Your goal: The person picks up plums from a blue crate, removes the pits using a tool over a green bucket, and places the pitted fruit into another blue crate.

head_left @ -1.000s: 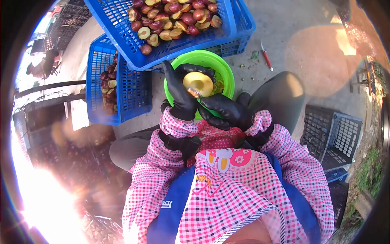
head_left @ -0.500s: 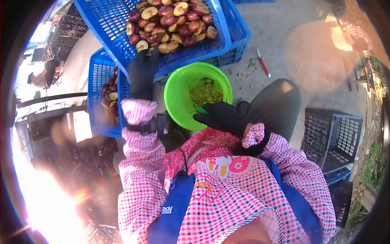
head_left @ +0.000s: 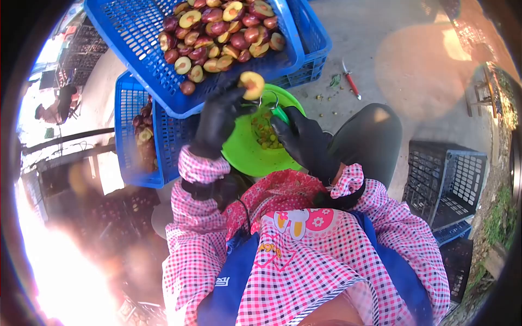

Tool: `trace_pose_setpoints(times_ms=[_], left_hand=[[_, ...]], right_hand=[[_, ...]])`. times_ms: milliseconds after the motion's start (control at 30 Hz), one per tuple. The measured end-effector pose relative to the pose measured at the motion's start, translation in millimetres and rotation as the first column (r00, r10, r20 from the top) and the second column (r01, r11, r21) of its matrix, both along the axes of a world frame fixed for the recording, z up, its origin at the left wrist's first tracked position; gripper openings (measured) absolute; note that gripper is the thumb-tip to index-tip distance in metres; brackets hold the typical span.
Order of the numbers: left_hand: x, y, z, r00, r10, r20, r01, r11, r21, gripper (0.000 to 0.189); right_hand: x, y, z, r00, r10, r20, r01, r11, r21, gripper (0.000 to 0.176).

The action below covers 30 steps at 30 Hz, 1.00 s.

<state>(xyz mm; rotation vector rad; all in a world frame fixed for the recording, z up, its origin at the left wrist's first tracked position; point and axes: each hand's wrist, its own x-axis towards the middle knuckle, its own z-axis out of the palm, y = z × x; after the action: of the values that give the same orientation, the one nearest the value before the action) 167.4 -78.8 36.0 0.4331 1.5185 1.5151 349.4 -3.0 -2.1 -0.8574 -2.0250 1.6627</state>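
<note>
Squinting past the glare on my far left, I can just about make out a person (head_left: 60,106) back there, too blurry to say more. Next comes the smaller blue crate (head_left: 167,163) with dark fruit in it, partly covered by the bigger blue crate (head_left: 119,41), so no idea how full it is. That bigger one is tilted in my view, loaded with cut fruit (head_left: 217,41), and the top of the frame chops off its far edge.

My left hand (head_left: 220,117), black glove on, has a fruit half (head_left: 252,85) pinched at the fingertips, cut face showing, up over the rim of the green bucket (head_left: 244,151). Can't tell exactly which fingers have it. Scraps (head_left: 266,133) sit in the bucket, half blocked by my hands and too small to sort out.

My right hand (head_left: 304,138), also gloved, is curled round a green-handled tool (head_left: 279,114) with a metal loop; whether the metal touches the fruit, I can't tell. Further right, a red-handled knife (head_left: 352,84) lies on the floor, then black crates (head_left: 427,171), the lower ones partly hidden.
</note>
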Motion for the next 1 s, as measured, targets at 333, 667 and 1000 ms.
trace_pose_setpoints(times_ms=[333, 667, 1000], left_hand=[[39.1, -36.0, -30.5, 0.682, -0.215, -0.699, 0.137, 0.976, -0.168, 0.035], [57.1, -23.7, -42.1, 0.987, 0.159, 0.015, -0.159, 0.983, 0.093, 0.060], [67.0, -17.7, -35.5, 0.938, 0.253, 0.238, -0.279, 0.957, 0.082, 0.070]], right_hand=[[10.4, -6.8, -14.5, 0.985, 0.113, 0.127, -0.144, 0.952, 0.270, 0.041], [5.0, -15.0, -14.4, 0.984, 0.179, 0.024, -0.181, 0.976, 0.118, 0.045], [6.2, -12.5, -13.5, 0.977, 0.214, 0.018, -0.215, 0.975, 0.063, 0.041]])
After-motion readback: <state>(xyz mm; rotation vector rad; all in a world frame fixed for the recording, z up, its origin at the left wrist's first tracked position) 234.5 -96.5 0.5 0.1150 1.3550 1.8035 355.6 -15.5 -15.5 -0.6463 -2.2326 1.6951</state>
